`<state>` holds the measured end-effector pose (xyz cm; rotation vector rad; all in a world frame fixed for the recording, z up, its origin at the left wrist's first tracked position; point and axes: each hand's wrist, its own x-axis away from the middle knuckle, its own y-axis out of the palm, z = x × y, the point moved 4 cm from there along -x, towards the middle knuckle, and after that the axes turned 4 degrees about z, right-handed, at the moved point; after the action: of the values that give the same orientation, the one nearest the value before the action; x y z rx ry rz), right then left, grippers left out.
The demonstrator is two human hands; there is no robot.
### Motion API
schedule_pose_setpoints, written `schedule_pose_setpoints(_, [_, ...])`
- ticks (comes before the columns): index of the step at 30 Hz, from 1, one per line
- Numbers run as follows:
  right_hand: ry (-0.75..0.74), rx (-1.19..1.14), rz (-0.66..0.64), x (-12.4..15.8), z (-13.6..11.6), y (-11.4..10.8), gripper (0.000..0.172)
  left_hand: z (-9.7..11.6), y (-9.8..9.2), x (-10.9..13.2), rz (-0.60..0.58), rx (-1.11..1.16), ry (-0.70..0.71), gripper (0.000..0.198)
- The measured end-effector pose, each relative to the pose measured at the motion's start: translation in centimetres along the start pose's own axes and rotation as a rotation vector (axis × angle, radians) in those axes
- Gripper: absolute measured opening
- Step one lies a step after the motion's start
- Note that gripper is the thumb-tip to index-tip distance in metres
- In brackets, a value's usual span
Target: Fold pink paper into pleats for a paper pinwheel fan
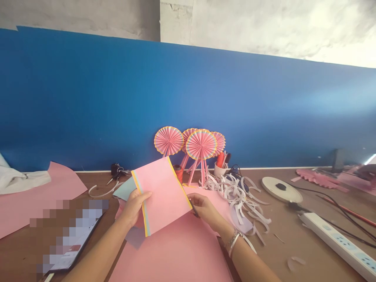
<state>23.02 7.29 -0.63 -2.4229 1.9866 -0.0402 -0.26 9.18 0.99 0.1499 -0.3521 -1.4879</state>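
Observation:
My left hand grips a pink sheet of paper by its left edge, thumb on the front and fingers behind. Yellow and light blue strips run down that edge, and a yellow strip borders the right one. At the sheet's lower right corner, my right hand is closed around a dark tool that looks like scissors, mostly hidden by the fingers and paper. Beneath both hands lies a larger pink sheet. Other coloured sheets lie partly hidden behind my left hand.
Several pleated paper fans stand at the back. Right of them are a pen cup and curled paper strips. A power strip and white disc lie right; pink paper and a blurred-out device left.

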Motion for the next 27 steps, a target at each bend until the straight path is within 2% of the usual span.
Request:
schedule_pose_setpoints(16, [-0.022,0.018,0.013,0.03,-0.21,0.08,0.022,-0.25,0.09,0.21,-0.007,-0.017,-0.016,0.042])
schedule_pose_setpoints(27, [-0.015,-0.018,0.040,0.07,-0.62,0.03,0.028,-0.05,0.62,0.65,-0.033,-0.046,-0.030,0.041])
